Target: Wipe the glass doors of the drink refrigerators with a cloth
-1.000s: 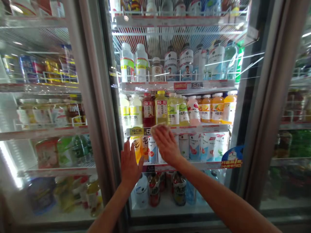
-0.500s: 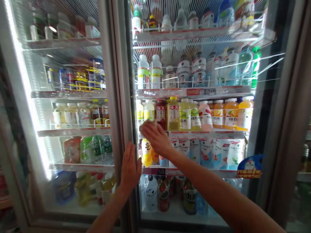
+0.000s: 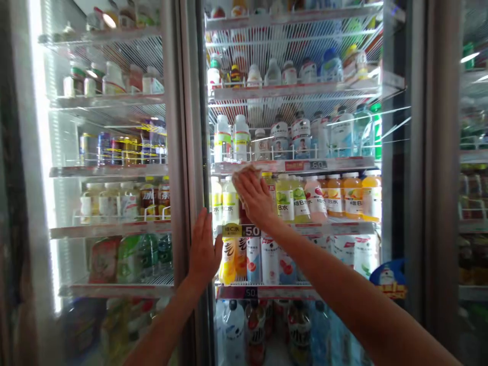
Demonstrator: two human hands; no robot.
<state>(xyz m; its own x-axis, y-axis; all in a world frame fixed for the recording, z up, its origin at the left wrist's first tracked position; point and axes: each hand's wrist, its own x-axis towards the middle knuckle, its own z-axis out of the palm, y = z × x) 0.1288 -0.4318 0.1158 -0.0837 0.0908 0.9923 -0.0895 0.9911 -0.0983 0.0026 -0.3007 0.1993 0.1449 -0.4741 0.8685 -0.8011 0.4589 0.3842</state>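
I face a glass-door drinks cooler point(image 3: 392, 152). My right hand point(image 3: 254, 199) presses a pale cloth point(image 3: 244, 172) flat against the glass of the right-hand door, level with the shelf edge above the row of yellow, green and orange bottles point(image 3: 335, 195). Only the cloth's top edge shows past my fingertips. My left hand point(image 3: 204, 249) lies open and flat, fingers up, on the glass beside the grey door frame point(image 3: 186, 127) between the two doors.
Behind the glass, wire shelves hold several rows of bottles, with white bottles point(image 3: 232, 137) above and larger bottles point(image 3: 263, 325) at the bottom. The left door point(image 3: 114, 168) shows cans and bottles. A blue sticker point(image 3: 387, 277) sits low right.
My right hand has slid the cloth leftward and then up the glass, from the lower price strip to the shelf edge above. My left hand has stayed by the frame. The view has tilted upward.
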